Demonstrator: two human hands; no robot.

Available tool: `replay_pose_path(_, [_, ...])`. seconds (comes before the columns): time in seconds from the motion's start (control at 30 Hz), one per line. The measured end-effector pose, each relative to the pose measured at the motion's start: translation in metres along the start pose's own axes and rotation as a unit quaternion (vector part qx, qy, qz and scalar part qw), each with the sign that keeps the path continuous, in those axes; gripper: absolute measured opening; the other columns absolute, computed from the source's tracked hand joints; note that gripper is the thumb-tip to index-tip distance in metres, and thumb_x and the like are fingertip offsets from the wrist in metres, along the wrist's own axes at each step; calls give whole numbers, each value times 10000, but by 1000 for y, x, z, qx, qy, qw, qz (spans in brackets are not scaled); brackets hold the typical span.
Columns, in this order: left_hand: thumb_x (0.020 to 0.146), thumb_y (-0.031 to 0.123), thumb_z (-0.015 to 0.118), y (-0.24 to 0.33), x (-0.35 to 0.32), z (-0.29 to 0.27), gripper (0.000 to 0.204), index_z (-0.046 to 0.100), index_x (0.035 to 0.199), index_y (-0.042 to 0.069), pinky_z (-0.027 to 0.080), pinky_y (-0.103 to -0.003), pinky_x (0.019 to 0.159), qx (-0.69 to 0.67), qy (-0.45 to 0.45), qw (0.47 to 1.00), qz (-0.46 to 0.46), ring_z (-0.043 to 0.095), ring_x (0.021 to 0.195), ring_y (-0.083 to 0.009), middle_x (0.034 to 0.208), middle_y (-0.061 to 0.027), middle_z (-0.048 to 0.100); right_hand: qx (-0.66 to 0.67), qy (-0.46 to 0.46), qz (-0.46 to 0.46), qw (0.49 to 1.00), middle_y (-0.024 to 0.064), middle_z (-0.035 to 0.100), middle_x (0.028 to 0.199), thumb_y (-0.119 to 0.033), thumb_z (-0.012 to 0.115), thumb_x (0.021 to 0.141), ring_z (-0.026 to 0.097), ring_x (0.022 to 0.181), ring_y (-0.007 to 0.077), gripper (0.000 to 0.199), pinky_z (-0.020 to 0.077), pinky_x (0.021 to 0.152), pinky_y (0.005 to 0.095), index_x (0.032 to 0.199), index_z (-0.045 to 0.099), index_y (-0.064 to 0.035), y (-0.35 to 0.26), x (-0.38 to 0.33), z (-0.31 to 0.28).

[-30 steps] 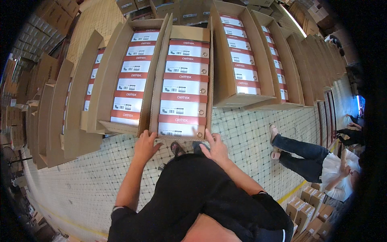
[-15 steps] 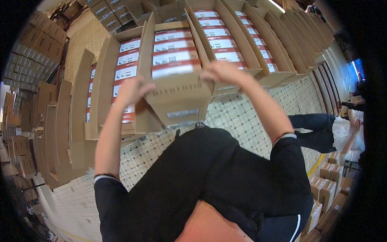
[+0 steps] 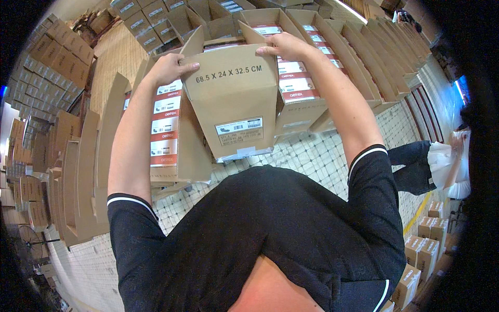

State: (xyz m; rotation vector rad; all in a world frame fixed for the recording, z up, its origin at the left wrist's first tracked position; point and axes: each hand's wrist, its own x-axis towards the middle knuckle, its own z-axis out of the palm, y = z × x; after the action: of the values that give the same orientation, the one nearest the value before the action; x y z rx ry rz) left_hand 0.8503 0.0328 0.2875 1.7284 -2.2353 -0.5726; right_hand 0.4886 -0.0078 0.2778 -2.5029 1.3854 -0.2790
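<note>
Both hands have risen with the front flap [image 3: 231,73] of the middle carton [image 3: 241,108] over the last half second, swinging it up so that it now stands before the opening and leaves only a sliver of the red-and-white boxes [image 3: 223,45] inside to be seen. That carton sits between a left carton [image 3: 193,145] and a right carton [image 3: 301,118], its front facing the wearer and its lower front edge above the tiled floor [image 3: 312,158]; what its base rests on is hidden. The left hand [image 3: 176,68] is partly closed on the flap's upper left corner, thumb flat on the outer face and fingers out of sight behind. The right hand [image 3: 280,46] pinches the upper right corner likewise. Gripping at both corners probably keeps the wide panel level and stops it twisting, and the thumbs in front likely steady it against the fingers. Below the flap's crease, a white label [image 3: 239,126] faces outward, presumably so it can be read from the aisle side. Both neighbouring cartons lie open, their boxes in tight rows, perhaps packed so to stop them shifting.
</note>
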Motion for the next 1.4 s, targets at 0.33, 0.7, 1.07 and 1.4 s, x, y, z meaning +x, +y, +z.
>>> replay_pose_path(0.33, [838,574,720,4,-7,-2,599,741,1047,13,547,-396,780,15,-10,1000,-10,713,845,-261,895,-165,736,-16,-2,0,1000,211,708,1005,-632,551,920,671,959,382,630,514,850,473,1075,712,-42,-14,-6,-5])
replay_pose_path(0.7, [902,520,649,-6,-168,157,497,703,914,26,559,-438,703,53,-96,992,-61,692,756,-354,801,-193,696,-27,-66,-9,997,167,693,832,-497,612,917,683,798,352,433,545,706,469,915,686,-70,-41,-163,147])
replay_pose_path(1.07, [968,418,537,-2,-248,243,368,604,1015,59,498,-522,778,-88,-9,963,-256,602,894,-459,1024,-236,564,101,2,251,963,213,552,986,-457,545,980,629,897,418,390,515,771,527,1041,603,-76,-126,-236,225])
replay_pose_path(1.4, [908,202,527,14,-277,269,386,545,1278,90,472,-478,889,-208,80,944,-244,590,985,-424,1139,-246,516,220,72,315,920,188,619,1068,-308,595,966,626,959,362,299,499,839,445,958,683,-22,-152,-252,248])
